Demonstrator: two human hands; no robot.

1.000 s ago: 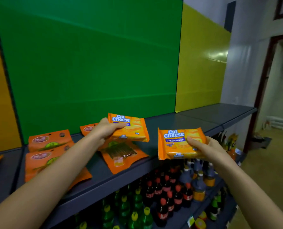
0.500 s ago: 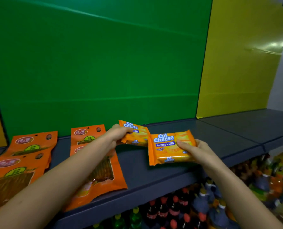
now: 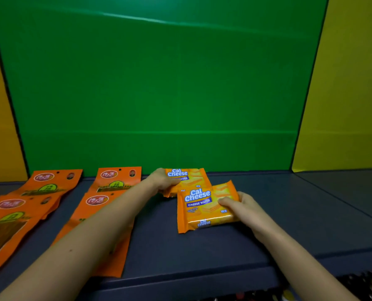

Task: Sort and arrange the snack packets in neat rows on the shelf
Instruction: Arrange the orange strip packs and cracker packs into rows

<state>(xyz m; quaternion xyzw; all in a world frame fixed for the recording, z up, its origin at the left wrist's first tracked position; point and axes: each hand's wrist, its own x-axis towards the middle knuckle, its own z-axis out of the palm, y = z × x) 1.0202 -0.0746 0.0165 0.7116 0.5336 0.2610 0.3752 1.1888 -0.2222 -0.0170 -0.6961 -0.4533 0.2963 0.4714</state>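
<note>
Orange glossy Cal Cheese wafer packet (image 3: 204, 210), front: pinched at its right edge by the right hand (image 3: 244, 208), thumb on top. Second identical orange packet (image 3: 191, 175), rear: gripped at its left end by the left hand (image 3: 162, 181), fingers curled round it. Front overlaps rear at the near corner; both sit low on the dark blue-grey shelf board (image 3: 289, 213). Flat orange hanging pouches (image 3: 117, 178) lie in two columns to the left, before a green back panel (image 3: 159, 83).

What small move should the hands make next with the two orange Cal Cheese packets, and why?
Probably the right hand should draw its front orange Cal Cheese packet nearer: it overlaps the rear orange Cal Cheese packet that the left hand grips, spoiling the row.
</note>
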